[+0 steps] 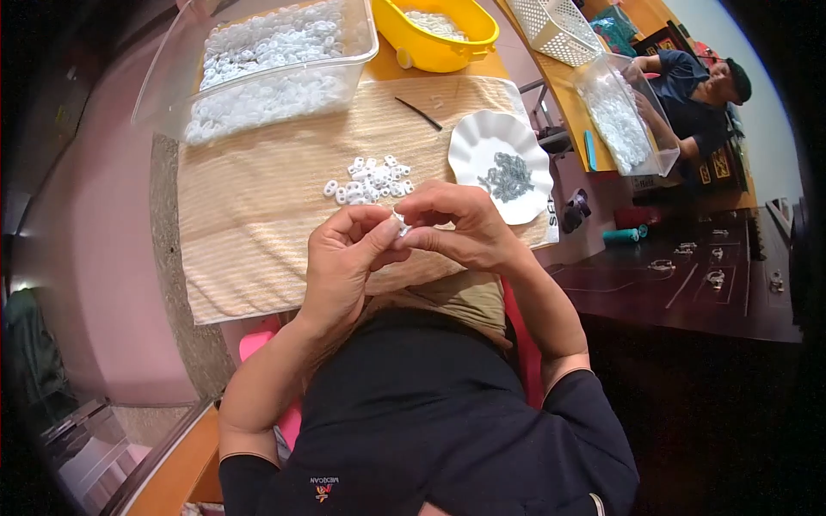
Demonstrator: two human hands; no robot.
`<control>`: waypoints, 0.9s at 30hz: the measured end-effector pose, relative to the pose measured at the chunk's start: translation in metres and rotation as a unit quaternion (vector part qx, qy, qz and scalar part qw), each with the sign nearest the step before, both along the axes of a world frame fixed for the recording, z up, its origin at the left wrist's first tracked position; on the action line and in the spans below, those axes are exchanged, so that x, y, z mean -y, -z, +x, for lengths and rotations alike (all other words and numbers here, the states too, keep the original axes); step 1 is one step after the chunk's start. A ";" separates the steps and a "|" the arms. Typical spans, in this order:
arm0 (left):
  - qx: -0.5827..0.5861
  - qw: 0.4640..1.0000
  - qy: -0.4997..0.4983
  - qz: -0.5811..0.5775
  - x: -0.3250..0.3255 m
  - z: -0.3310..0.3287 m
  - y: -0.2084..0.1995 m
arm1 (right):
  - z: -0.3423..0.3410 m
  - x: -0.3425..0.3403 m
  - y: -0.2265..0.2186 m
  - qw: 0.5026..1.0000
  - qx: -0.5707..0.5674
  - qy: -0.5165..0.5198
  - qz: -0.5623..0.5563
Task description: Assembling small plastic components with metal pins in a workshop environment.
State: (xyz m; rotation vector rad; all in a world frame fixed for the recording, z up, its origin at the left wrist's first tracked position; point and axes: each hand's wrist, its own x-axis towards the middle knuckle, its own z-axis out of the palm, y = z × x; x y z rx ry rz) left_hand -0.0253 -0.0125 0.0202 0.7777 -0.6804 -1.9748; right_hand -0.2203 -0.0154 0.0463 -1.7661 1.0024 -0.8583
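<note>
Both my hands meet at the near edge of the cloth-covered table, pinched round one small white plastic piece [401,225]. My left hand [348,249] grips it from the left between thumb and fingers. From the other side, my right hand [456,228] has its thumb and fingertips on the same piece, which is mostly hidden. Just beyond lies a loose pile of small white plastic pieces with holes [370,181]. To its right, a white scalloped plate [473,142] holds a heap of tiny dark grey parts [508,178].
A clear bin [366,52] full of white pieces stands far left, beside a yellow tub [482,43] of pale parts. A thin black stick [418,113] lies on the striped cloth [249,206]. Far right, a person [688,103] sits by another clear bin [667,163] and a white basket [551,34].
</note>
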 end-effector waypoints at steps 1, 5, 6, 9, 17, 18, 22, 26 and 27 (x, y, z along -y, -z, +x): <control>-0.001 1.000 -0.003 0.002 0.000 0.001 0.000 | 0.001 -0.001 0.003 0.999 0.017 0.011 0.037; 0.004 1.000 -0.003 0.009 -0.001 0.003 0.003 | 0.005 -0.002 0.009 0.996 0.058 0.018 0.070; 0.012 1.000 -0.002 -0.002 0.000 0.003 0.003 | 0.006 -0.001 0.013 0.992 0.093 0.021 0.081; 0.032 0.999 -0.008 -0.002 0.001 0.001 -0.001 | 0.007 -0.002 0.015 0.987 0.121 0.031 0.103; 0.073 0.996 0.009 -0.049 0.006 0.004 0.007 | 0.007 0.001 0.019 0.980 0.139 0.035 0.138; 0.079 0.995 0.014 -0.055 0.006 0.004 0.008 | 0.007 0.001 0.019 0.981 0.132 0.035 0.134; 0.065 0.997 0.005 -0.047 0.007 0.004 0.008 | 0.007 0.004 0.021 0.986 0.114 0.020 0.118; 0.068 0.997 -0.009 -0.038 0.007 0.004 0.009 | 0.014 0.002 0.018 0.980 0.130 0.045 0.145; 0.066 0.997 -0.011 -0.042 0.007 0.004 0.009 | 0.015 0.002 0.017 0.980 0.115 0.051 0.155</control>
